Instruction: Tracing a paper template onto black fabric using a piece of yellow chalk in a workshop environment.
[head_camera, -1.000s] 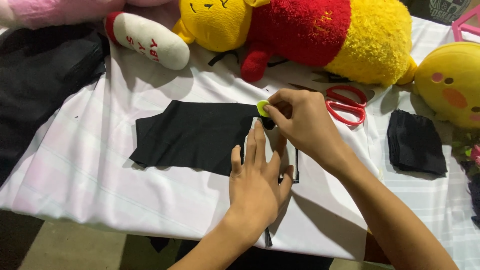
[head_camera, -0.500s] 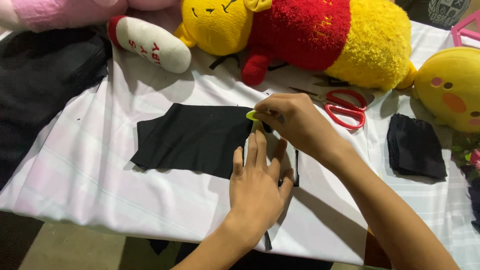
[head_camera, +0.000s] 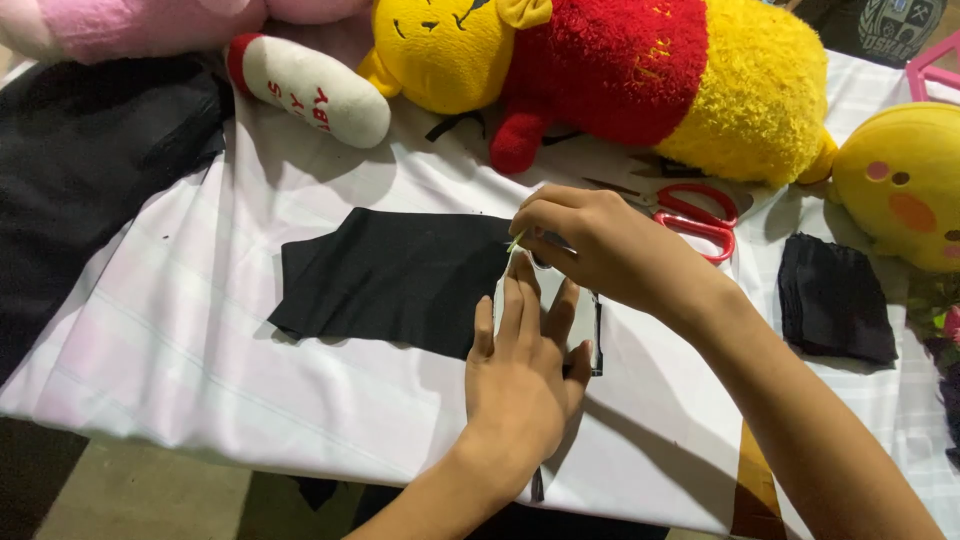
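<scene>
Fingers (head_camera: 535, 225) pinched on yellow-green marker (head_camera: 517, 241)

Right hand (head_camera: 600, 245) with yellow-green chalk (head_camera: 516, 241) slid left along black fabric (head_camera: 400, 280).

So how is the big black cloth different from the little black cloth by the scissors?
The big black cloth lies flat in one spread layer; the little black cloth looks like a folded pile. The left hand and right hand work at the big one's edge; the little one lies untouched. Both are black and rest on the white table cover.
</scene>
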